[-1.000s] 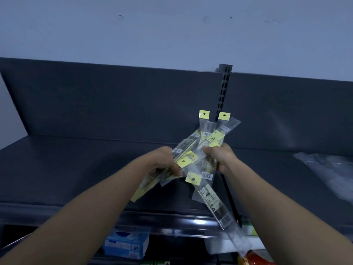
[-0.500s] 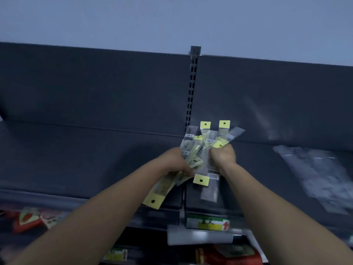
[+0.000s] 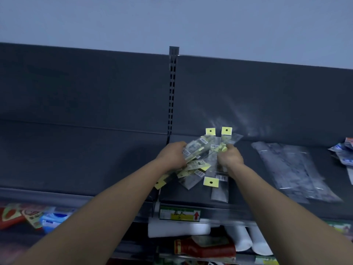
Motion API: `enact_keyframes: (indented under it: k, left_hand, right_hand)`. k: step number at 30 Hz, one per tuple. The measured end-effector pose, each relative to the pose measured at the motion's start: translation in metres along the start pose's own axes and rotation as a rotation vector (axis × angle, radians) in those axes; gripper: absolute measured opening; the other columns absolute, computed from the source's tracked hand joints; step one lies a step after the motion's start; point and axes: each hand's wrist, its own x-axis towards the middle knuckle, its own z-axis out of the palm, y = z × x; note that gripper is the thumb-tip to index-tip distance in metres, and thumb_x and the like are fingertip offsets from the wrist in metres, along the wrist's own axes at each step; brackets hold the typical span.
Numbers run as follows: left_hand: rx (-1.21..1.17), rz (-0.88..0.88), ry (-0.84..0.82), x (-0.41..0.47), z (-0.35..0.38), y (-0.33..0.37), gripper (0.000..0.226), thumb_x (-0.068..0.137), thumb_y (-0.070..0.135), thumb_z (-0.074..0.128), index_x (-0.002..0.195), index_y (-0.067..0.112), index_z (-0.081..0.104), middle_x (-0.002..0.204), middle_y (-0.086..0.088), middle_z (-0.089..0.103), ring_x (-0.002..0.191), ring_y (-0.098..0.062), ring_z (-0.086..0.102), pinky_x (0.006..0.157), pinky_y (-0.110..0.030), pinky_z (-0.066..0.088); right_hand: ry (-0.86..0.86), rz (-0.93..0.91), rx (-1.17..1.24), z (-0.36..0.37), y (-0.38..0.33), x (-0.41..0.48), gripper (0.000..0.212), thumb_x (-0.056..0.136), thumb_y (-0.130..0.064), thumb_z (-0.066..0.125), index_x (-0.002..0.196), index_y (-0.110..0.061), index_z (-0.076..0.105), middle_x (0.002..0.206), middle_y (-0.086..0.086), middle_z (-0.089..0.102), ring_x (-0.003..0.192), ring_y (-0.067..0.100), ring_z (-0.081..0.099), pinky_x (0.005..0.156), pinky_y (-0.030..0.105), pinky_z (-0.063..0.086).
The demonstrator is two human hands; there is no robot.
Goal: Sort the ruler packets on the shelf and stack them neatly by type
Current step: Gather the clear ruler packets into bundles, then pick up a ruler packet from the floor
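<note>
Ruler packets (image 3: 202,159) fan out in a loose, crossed bunch between two bare hands, held over the dark grey shelf (image 3: 76,159) just right of its slotted upright (image 3: 172,92). The left grip (image 3: 172,157) is closed round the left side of the bunch, fingers curled over several packets that slant down and to the left. The right grip (image 3: 230,159) is closed on the right side, with packets sticking out above and below the fist. The sleeves are clear plastic with barcode stickers and yellow header tabs (image 3: 210,131), each punched with a dark hole; two tabs stand side by side at the top, one points down near the middle, and another pokes out at the lower left. The lowest clear sleeve hangs toward the shelf's front edge; whether it touches the deck cannot be told.

Further right on the same shelf lies a flat pile of clear plastic bags (image 3: 292,169), and blue printed packs (image 3: 343,153) show at the far right edge. A price label (image 3: 180,215) with a red arrow sits on the shelf's front rail. Below it are white rolls (image 3: 248,240) and a red packet (image 3: 204,245).
</note>
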Motion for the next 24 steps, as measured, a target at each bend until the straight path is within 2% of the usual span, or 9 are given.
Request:
enact_keyframes:
  k: [3,6,8,13,16,19,24]
  left_hand:
    - [0.031,0.012,0.029,-0.001,0.003,0.000,0.047,0.085,0.008,0.063,0.129,0.019,0.051,0.121,-0.004,0.060,0.101,-0.023,0.060,0.083,-0.037,0.053]
    - [0.079,0.064,-0.016,-0.004,0.003,-0.002,0.045,0.088,0.018,0.064,0.132,0.016,0.051,0.128,-0.004,0.058,0.110,-0.024,0.056,0.089,-0.035,0.049]
    - [0.088,0.077,-0.016,-0.007,0.000,-0.004,0.039,0.090,0.020,0.061,0.128,0.016,0.054,0.125,-0.003,0.059,0.109,-0.022,0.057,0.089,-0.036,0.049]
    - [0.176,0.129,0.050,-0.024,-0.006,-0.013,0.031,0.092,0.015,0.054,0.123,0.018,0.059,0.119,-0.003,0.059,0.103,-0.021,0.056,0.082,-0.034,0.049]
    - [0.308,0.210,0.129,-0.039,-0.009,-0.017,0.033,0.091,0.015,0.051,0.122,0.019,0.059,0.120,-0.004,0.059,0.109,-0.024,0.052,0.089,-0.037,0.042]
    - [0.402,0.301,0.172,-0.061,-0.007,-0.018,0.032,0.091,0.021,0.053,0.122,0.015,0.058,0.122,-0.005,0.057,0.115,-0.025,0.048,0.094,-0.039,0.038]
    - [0.524,0.409,0.202,-0.108,0.008,-0.019,0.027,0.091,0.023,0.055,0.116,0.015,0.056,0.119,-0.004,0.056,0.116,-0.025,0.047,0.090,-0.037,0.036]
  right_hand:
    - [-0.023,-0.006,-0.150,-0.006,0.007,-0.007,0.062,0.091,-0.021,0.048,0.148,-0.034,0.029,0.142,0.010,0.048,0.130,0.034,0.042,0.107,0.041,0.034]
    - [-0.016,-0.053,-0.237,-0.009,0.010,-0.014,0.064,0.090,-0.020,0.050,0.149,-0.032,0.028,0.142,0.009,0.047,0.131,0.033,0.041,0.106,0.042,0.036]
    - [0.019,-0.112,-0.293,-0.009,0.012,-0.021,0.067,0.088,-0.020,0.052,0.150,-0.029,0.027,0.146,0.008,0.042,0.132,0.032,0.039,0.106,0.043,0.037]
    - [0.123,-0.251,-0.431,-0.008,0.013,-0.053,0.065,0.090,-0.017,0.052,0.150,-0.025,0.027,0.156,0.008,0.026,0.143,0.029,0.024,0.110,0.045,0.027]
    - [0.135,-0.326,-0.492,-0.006,0.015,-0.081,0.058,0.093,-0.021,0.050,0.148,-0.021,0.032,0.159,0.008,0.021,0.146,0.027,0.016,0.113,0.043,0.023]
    - [0.169,-0.421,-0.522,-0.002,0.019,-0.114,0.051,0.094,-0.022,0.050,0.144,-0.018,0.039,0.154,0.010,0.030,0.141,0.029,0.025,0.109,0.040,0.028]
    - [0.248,-0.546,-0.565,0.005,0.037,-0.164,0.043,0.091,-0.020,0.056,0.134,-0.015,0.051,0.137,0.009,0.049,0.126,0.031,0.041,0.097,0.041,0.036]
